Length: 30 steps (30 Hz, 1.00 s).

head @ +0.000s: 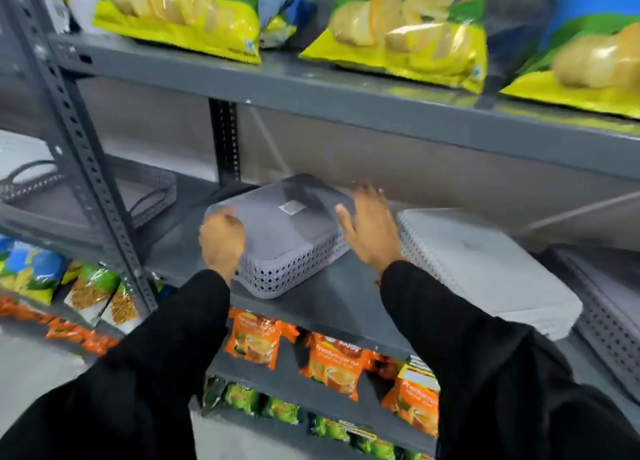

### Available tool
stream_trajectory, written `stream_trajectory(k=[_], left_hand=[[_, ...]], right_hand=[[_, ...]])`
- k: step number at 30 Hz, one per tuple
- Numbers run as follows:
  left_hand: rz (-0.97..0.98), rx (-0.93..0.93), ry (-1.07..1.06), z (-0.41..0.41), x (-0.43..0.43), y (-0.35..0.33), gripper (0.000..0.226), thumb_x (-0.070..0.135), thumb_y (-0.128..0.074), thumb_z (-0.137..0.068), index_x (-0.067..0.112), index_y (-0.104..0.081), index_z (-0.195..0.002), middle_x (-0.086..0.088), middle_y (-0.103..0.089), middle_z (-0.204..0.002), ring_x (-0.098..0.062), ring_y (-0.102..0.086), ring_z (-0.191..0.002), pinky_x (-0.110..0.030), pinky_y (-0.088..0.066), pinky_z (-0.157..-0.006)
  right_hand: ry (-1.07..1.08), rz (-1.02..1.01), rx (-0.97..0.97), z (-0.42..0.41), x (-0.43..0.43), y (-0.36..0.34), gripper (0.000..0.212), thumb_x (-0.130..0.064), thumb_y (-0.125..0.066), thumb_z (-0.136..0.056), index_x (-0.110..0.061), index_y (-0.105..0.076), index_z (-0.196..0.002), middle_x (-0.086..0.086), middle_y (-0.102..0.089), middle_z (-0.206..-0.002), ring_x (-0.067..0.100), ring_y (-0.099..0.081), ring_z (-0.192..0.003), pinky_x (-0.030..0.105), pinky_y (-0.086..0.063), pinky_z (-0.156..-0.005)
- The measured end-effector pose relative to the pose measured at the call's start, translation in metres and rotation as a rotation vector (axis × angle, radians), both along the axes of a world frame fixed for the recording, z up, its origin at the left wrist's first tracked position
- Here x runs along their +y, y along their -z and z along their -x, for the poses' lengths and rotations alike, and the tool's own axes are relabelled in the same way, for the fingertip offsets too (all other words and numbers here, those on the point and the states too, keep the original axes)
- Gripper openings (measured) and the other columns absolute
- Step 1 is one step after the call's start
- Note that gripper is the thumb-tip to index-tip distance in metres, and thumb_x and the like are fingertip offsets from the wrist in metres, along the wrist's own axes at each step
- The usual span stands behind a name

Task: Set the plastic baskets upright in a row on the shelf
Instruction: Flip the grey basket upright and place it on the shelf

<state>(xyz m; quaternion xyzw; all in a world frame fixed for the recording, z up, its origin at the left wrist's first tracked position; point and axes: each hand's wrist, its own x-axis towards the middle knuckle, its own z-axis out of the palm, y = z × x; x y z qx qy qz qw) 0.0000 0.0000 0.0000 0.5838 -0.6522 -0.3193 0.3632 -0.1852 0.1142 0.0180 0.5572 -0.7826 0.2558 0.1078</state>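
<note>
A grey perforated plastic basket (pixel 287 238) lies upside down on the grey shelf (pixel 332 307), its flat bottom with a small label facing up. My left hand (pixel 221 241) curls over its left corner and touches it. My right hand (pixel 372 231) is at the basket's right edge with fingers spread, holding nothing. A second, paler basket (pixel 485 269) lies upside down just right of that hand. A third perforated basket (pixel 609 314) sits at the far right, partly cut off. On the neighbouring shelf to the left rests a darker basket with handles (pixel 145 196).
The shelf above (pixel 346 103) hangs low over the baskets and carries several yellow-and-blue snack bags (pixel 401 34). A slotted upright post (pixel 86 155) stands at the left. Orange tea packets (pixel 332 362) and green packets fill the shelves below. Black sleeves cover both forearms.
</note>
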Motion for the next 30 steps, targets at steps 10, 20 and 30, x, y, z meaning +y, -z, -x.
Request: stream_trajectory(k=[10,20,30], left_hand=[[-0.605,-0.033,0.095,-0.020,-0.105,0.041,0.026,-0.009,-0.043,-0.089,0.002,-0.049,-0.068,-0.012,-0.054,-0.058,-0.015,-0.056,-0.029,-0.018,-0.047,-0.029],[-0.843,-0.112,0.263,-0.018,-0.133,0.063,0.032,-0.012,-0.036,-0.095,0.001,-0.051,-0.070,-0.007,-0.065,-0.050,-0.016,-0.063,-0.052,-0.017,-0.051,-0.038],[-0.719,0.067,0.164,-0.019,-0.163,0.057,0.035,-0.007,-0.033,-0.095,0.004,-0.054,-0.069,0.004,-0.060,-0.035,-0.003,-0.054,-0.027,-0.013,-0.047,-0.033]], right_hand=[[0.283,-0.149,-0.443,0.059,-0.118,0.007,0.051,-0.028,-0.033,-0.100,0.002,-0.034,-0.141,0.024,-0.039,-0.144,0.038,-0.039,-0.132,0.042,-0.032,-0.107],[0.324,-0.499,-0.514,0.097,-0.156,0.042,0.064,-0.044,-0.024,-0.099,-0.004,-0.020,-0.148,0.018,-0.017,-0.158,0.037,-0.018,-0.145,0.048,-0.015,-0.116],[0.407,-0.217,-1.210,0.141,-0.168,0.058,0.073,-0.057,-0.013,-0.097,-0.004,-0.056,-0.122,0.023,-0.067,-0.117,0.021,-0.063,-0.113,0.035,-0.044,-0.098]])
